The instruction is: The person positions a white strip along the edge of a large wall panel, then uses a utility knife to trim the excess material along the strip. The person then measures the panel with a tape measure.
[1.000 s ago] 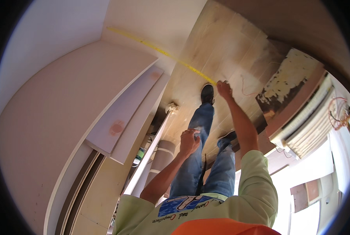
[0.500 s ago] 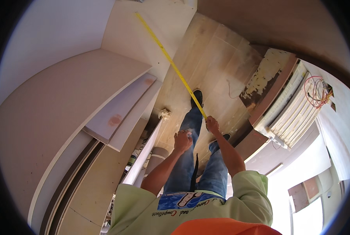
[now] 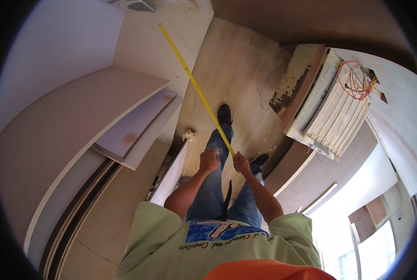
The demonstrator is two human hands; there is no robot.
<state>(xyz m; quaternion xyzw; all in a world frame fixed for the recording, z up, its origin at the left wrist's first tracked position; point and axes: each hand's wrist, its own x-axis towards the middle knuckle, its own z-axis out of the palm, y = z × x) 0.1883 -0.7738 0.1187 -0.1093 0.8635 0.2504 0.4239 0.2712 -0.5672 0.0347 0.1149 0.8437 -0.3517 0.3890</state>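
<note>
A yellow tape measure blade (image 3: 193, 84) runs stiff and straight from my right hand up and to the left, its far end over a pale board (image 3: 152, 46). My right hand (image 3: 240, 163) is closed around the near end of the tape measure; the case is hidden in the fingers. Beside it, a little to the left and not touching the blade, my left hand (image 3: 209, 160) is held above my left thigh with its fingers curled. Whatever those fingers may hold does not show.
Large pale boards (image 3: 77, 107) lean along the left side, with narrower panels (image 3: 136, 123) among them. On the right stands a stack of white strips (image 3: 339, 114) with loose red wires (image 3: 355, 81). My shoes (image 3: 224, 114) are on the wood-look floor (image 3: 236, 65).
The view has shifted a little. My right hand, still gripping the tape measure, has come closer to my left hand. My left hand's fingers look more tightly curled. My right shoe shows more fully.
</note>
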